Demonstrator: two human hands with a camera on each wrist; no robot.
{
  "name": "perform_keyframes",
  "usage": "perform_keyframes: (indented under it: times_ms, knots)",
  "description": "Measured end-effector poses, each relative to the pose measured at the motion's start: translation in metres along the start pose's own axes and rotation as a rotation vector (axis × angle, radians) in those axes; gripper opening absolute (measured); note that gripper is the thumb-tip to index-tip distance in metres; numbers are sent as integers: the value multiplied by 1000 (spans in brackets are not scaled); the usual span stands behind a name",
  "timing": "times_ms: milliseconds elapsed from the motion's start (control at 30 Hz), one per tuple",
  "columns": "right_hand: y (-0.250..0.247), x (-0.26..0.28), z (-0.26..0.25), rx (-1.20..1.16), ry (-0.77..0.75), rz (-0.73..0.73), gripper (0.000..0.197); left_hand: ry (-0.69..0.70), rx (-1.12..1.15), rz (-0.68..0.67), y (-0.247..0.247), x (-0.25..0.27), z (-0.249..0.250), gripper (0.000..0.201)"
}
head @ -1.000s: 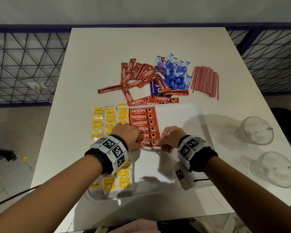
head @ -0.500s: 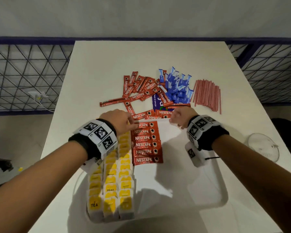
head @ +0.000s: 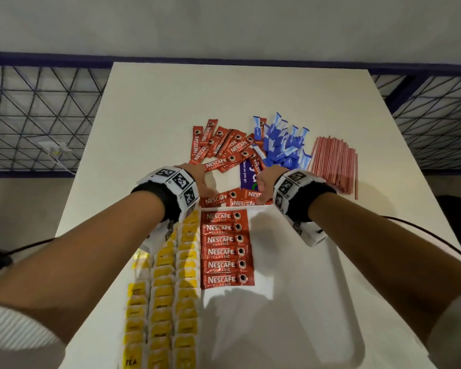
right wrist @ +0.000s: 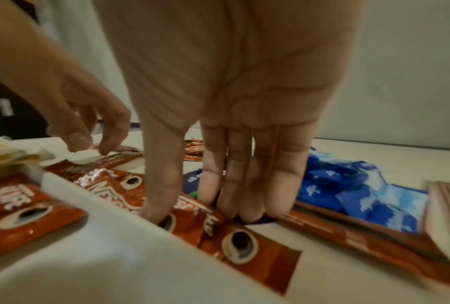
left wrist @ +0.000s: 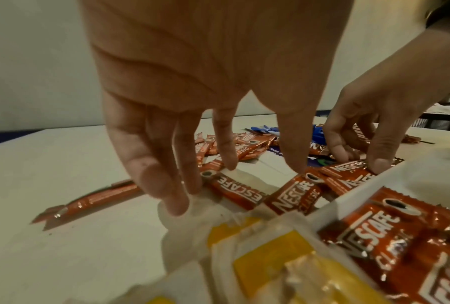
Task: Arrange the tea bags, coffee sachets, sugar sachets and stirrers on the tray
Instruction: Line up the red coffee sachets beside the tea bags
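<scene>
I see bare tray floor at 3 o'clock of the coffee sachets; loose sachets and stirrers crowd the counter at 12.

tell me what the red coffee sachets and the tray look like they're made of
Coffee sachets: seemingly thin foil-laminate plastic, glossy; highlights glint on their wrinkled faces and the ends are crimped. Tray: probably rigid plastic, smooth and matte white, with a thin upright rim; painted metal cannot be ruled out.
</scene>
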State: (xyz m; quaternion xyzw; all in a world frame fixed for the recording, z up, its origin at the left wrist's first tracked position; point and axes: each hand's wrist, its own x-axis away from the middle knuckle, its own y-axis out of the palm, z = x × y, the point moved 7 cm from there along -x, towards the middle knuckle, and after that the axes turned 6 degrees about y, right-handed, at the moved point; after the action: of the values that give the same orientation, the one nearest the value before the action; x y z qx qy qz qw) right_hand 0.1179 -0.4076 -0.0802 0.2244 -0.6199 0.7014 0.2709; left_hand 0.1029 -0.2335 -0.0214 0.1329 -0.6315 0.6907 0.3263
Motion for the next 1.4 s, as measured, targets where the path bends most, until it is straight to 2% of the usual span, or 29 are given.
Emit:
perform_keyframes:
  times_ms: [100,233,300,333,400,467,567,633,767,867,967,1033,1133,1200,1300,1400]
  knots:
    - [-11,21,-14,84,-47,-9,42,5,-17,-14,3,-5,6,60]
    - [-16,35,-23,126,-113,25,32,9,-125,-16,6,-10,11,54]
    - [-20,42,-27,137,-135,39,14,11,-177,18,6,-13,12,52]
    - [-22,45,-29,143,-152,55,8,-3,-136,36,6,-14,11,51]
    - [-26,47,-31,135,-171,83,30,-46,-16,58,5,-16,7,46]
    - [-27,46,-33,125,-171,97,36,-59,68,100,2,-19,4,44]
    - [-25,45,-36,142,-171,105,33,-77,200,101,3,-21,0,43]
    - [-26,47,-40,142,-178,123,32,-74,188,83,3,-21,-2,46]
    - [-29,51,-43,74,-178,154,33,-26,149,70,-2,-18,-6,35]
    - [-43,58,-41,-76,-235,199,28,17,225,153,-13,-9,-9,33]
    - [-56,75,-38,-196,-302,208,26,30,366,207,-22,5,-16,19]
    - [-62,90,-38,-213,-345,216,26,46,471,176,-24,17,-17,8]
    - [-65,114,-38,-254,-385,208,27,47,852,98,-19,36,-14,20]
    - [-64,127,-41,-310,-400,165,26,18,1060,31,-14,53,-10,20]
    - [-59,147,-56,-353,-448,112,27,-4,1094,-104,3,72,-3,17]
    - [-52,164,-75,-341,-477,87,29,-16,1110,-171,17,88,0,22]
